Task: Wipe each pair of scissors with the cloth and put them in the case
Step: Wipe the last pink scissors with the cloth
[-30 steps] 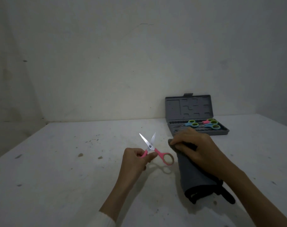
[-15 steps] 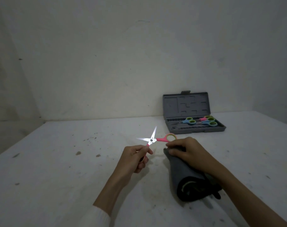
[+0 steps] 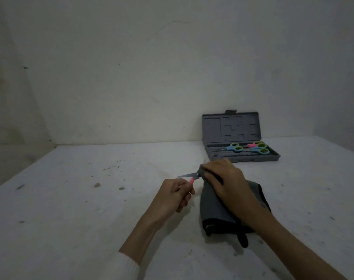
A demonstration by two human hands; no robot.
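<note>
The left hand (image 3: 177, 196) is pinching the pink scissors (image 3: 189, 177) by one pink handle, fingers curled in around it, with one blade sticking out to the left, roughly level. The right hand (image 3: 225, 178) has its fingers curled over a bunched-up end of the grey cloth (image 3: 214, 205) and is pressing that bunch right up against the scissors near the pivot. Looks to me like the other blade or handle loop is buried in the cloth, but I honestly can't tell which part is in there. Holding by the handle makes sense, it keeps fingers off the edge and leaves the metal free to be rubbed. The rest of the cloth trails back toward the person and lies on the white table (image 3: 91, 199), so only the working end gets lifted.

Further back, the grey case (image 3: 240, 152) sits open by the wall, lid upright, with other scissors (image 3: 235, 147) already lying in the tray (blue and pink handles, green-lined loops). So this pair is probably one of the last.

Compared to half a second ago: the blades were spread wide and the pink loop was out in the open beside the right fingers. Now the loop is hidden, the cloth end has come up off the table, and the right hand has closed in on the scissors.
</note>
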